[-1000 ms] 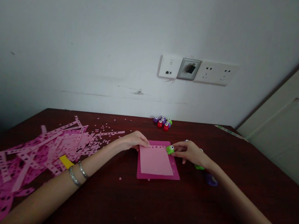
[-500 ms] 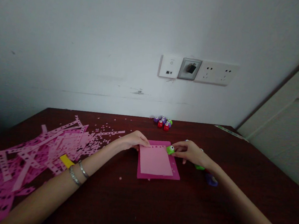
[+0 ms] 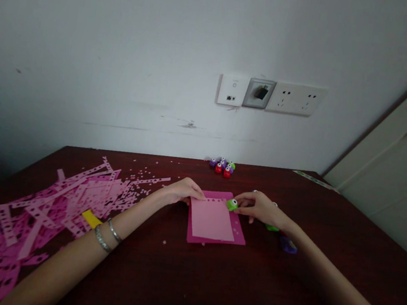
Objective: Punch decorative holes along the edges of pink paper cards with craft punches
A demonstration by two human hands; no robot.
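Observation:
A light pink sheet (image 3: 212, 219) lies on a darker pink sheet (image 3: 240, 235) in the middle of the dark wooden table (image 3: 188, 279). My left hand (image 3: 183, 190) rests with curled fingers on the sheets' far left corner, pressing it down. My right hand (image 3: 259, 207) pinches a small green paper punch (image 3: 232, 204) against the light sheet's far right corner. A row of punched holes runs along the sheet's far edge.
A heap of punched pink paper strips (image 3: 44, 207) and a yellow scrap (image 3: 90, 219) cover the table's left side. Several small red, purple and green punches (image 3: 223, 166) stand by the wall. Another green punch (image 3: 272, 227) and a purple one (image 3: 288, 244) lie under my right forearm.

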